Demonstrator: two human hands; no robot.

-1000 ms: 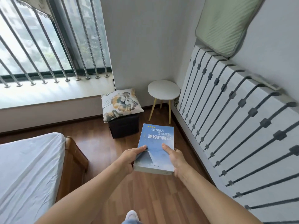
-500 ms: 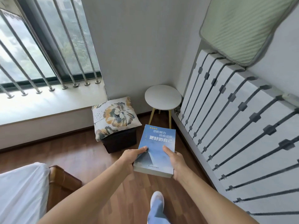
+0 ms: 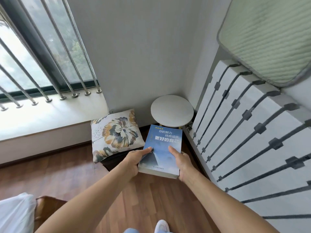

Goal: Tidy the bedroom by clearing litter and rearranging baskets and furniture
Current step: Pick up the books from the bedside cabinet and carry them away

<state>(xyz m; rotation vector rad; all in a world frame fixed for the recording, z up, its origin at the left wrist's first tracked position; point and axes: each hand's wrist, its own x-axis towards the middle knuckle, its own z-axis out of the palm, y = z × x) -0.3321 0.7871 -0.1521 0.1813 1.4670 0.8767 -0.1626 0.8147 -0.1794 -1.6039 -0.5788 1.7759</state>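
The left hand (image 3: 133, 163) and right hand (image 3: 183, 163) are gripping a blue paperback book (image 3: 164, 145) by its near corners, thumbs lying on the glossy cover, fingers hidden beneath; the book is hanging flat in the air between them. The step is probably putting it away; just beyond its far edge a round white table (image 3: 171, 109) is waiting, calling for a forward reach and level lowering. Left of the grip, a soft floral cushion (image 3: 116, 133) is sitting on a dark boxy stool (image 3: 112, 163).
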